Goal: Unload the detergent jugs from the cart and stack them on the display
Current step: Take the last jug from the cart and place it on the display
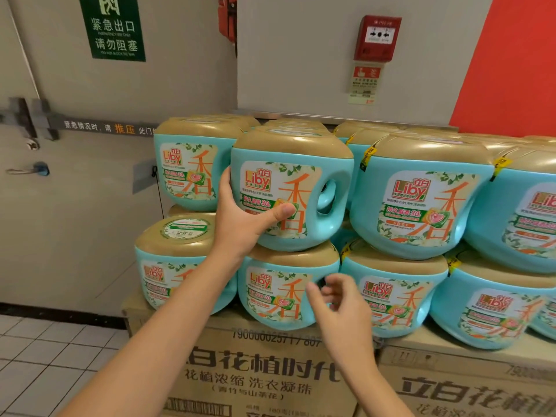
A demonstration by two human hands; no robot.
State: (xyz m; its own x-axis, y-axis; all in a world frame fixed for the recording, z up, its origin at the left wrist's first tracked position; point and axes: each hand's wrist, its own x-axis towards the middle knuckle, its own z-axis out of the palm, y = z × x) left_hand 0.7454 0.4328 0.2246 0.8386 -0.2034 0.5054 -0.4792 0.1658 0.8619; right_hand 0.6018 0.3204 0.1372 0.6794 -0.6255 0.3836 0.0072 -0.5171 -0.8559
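Head view: the left hand (243, 218) is gripping a teal detergent jug (301, 188) sitting on the upper tier, near the left edge of the cardboard cases (270, 371). The right hand (340, 299) is hovering below, fingers loosely curled, holding nothing. The jug is looking heavy, rigid, slick; its side handle (341, 194) is offering the surest hold. No cart is showing.
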